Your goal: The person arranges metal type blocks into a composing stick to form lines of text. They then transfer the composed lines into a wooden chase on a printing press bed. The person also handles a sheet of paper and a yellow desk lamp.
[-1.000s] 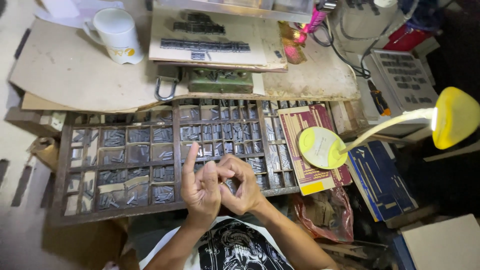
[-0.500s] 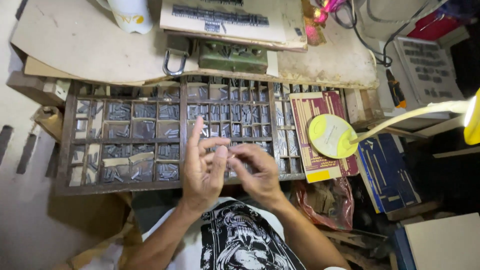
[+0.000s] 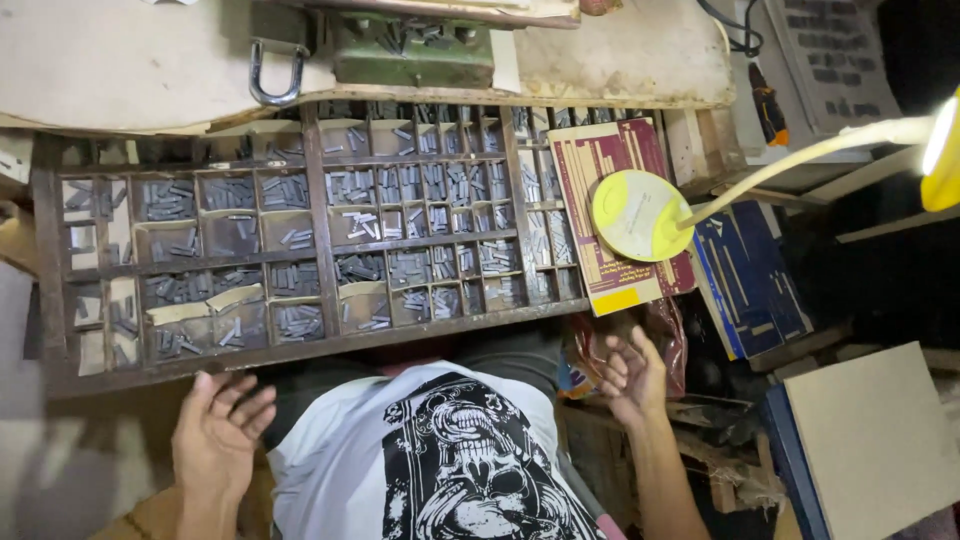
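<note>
Small letterpress printing workshop, cramped and worn. Centre of frame: a wooden type case [image 3: 300,260], many compartments filled with small metal type sorts [image 3: 360,222]. Above it, a stained, scuffed table [image 3: 120,60] carrying a green metal tray [image 3: 412,58] of more type. Right side: a yellow gooseneck lamp [image 3: 640,214] standing over stacked books and boards [image 3: 745,275]. Clutter fills the lower right.

Cluttered wooden workbench [image 3: 120,60] under dim light, yellow gooseneck lamp [image 3: 940,150] glowing at right, stacked boards [image 3: 870,440] below
</note>
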